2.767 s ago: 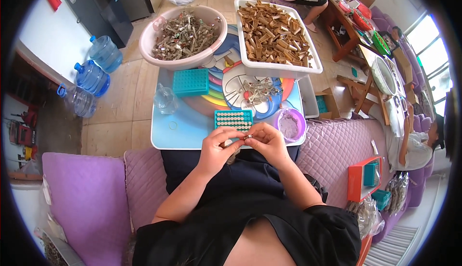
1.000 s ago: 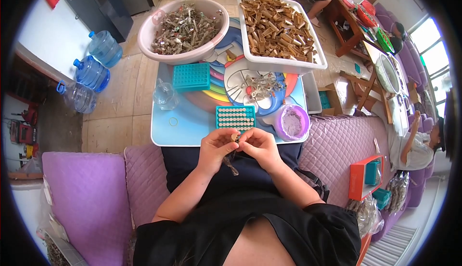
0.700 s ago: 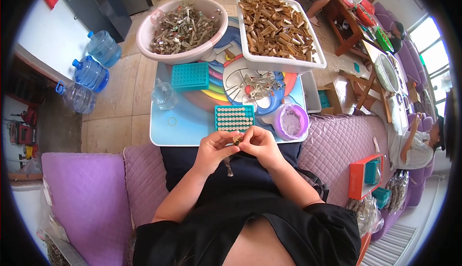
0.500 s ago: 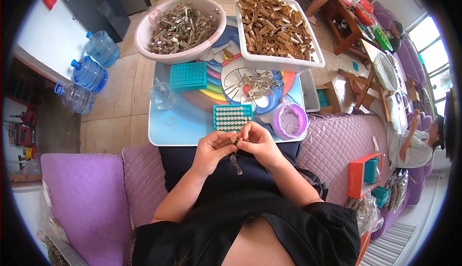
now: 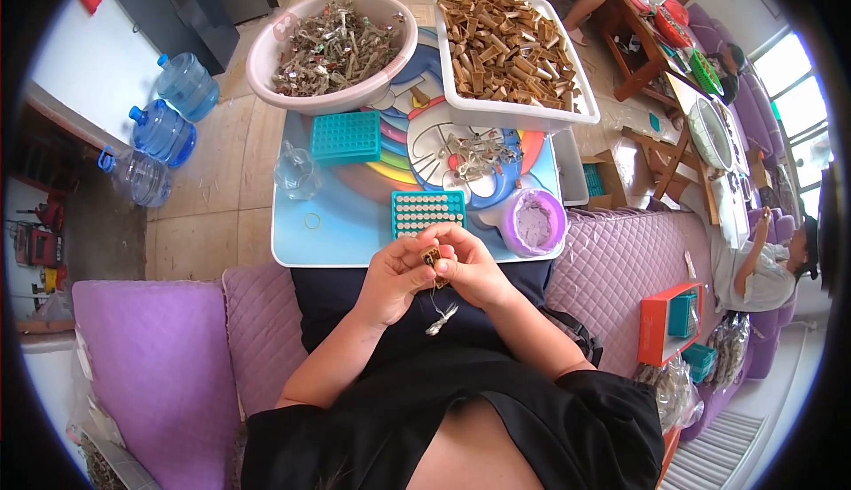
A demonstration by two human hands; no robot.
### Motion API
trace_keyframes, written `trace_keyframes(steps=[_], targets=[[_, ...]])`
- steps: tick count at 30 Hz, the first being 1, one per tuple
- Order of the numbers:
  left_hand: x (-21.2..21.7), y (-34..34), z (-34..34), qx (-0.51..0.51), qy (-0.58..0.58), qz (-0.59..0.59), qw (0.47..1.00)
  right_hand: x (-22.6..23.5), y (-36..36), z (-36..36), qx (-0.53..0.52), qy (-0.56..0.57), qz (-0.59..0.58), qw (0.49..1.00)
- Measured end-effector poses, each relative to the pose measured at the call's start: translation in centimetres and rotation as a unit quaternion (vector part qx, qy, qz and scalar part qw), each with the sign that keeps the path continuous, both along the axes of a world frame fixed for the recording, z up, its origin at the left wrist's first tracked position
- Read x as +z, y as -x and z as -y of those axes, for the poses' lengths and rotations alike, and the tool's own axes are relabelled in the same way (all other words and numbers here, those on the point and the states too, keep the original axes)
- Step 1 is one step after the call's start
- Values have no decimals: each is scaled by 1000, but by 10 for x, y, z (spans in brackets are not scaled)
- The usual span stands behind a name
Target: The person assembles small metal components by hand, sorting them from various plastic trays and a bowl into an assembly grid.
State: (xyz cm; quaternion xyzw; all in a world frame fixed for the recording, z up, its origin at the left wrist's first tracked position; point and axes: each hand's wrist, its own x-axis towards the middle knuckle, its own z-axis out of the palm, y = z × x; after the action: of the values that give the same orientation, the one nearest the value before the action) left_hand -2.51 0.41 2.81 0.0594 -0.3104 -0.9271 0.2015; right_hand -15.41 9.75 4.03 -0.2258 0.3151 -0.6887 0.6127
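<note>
Seated on the purple quilted cushions [image 5: 612, 268], the person holds both hands together just above the lap, at the near edge of the small blue table [image 5: 328, 233]. The left hand [image 5: 394, 277] and right hand [image 5: 474, 268] are both closed in a pinch on one small brown wooden piece [image 5: 432, 255], from which a thin pale wire or string tail [image 5: 441, 317] hangs loose. It looks light and stiff in the body, limp in the tail, and small enough to slip; fingertips on its sides seem the safest hold.

Just beyond the hands, at the table's near edge, lies a teal tray [image 5: 428, 212] with rows of pale pegs, and a lilac cup [image 5: 534, 222] stands at the near right corner. A second teal tray [image 5: 346, 137] and a clear plastic bottle [image 5: 297, 173] sit toward the left edge, with a heap of loose metal clips [image 5: 479, 153] in the middle. At the far side, a pink basin [image 5: 330, 38] of greyish scraps and a white crate [image 5: 510, 55] of brown wooden pieces.

An orange box [image 5: 667, 317] sits on the cushion at right. Blue water jugs [image 5: 164, 117] stand on the floor at left.
</note>
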Motion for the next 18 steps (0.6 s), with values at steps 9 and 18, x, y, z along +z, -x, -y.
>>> trace_keyframes(steps=[9,18], targets=[[12,4,-1,21,-38,79,996,10,4,-1,-44,-56,-32,997],[-3,6,0,113,84,114,983,4,-11,-8,-33,-143,-260,954]])
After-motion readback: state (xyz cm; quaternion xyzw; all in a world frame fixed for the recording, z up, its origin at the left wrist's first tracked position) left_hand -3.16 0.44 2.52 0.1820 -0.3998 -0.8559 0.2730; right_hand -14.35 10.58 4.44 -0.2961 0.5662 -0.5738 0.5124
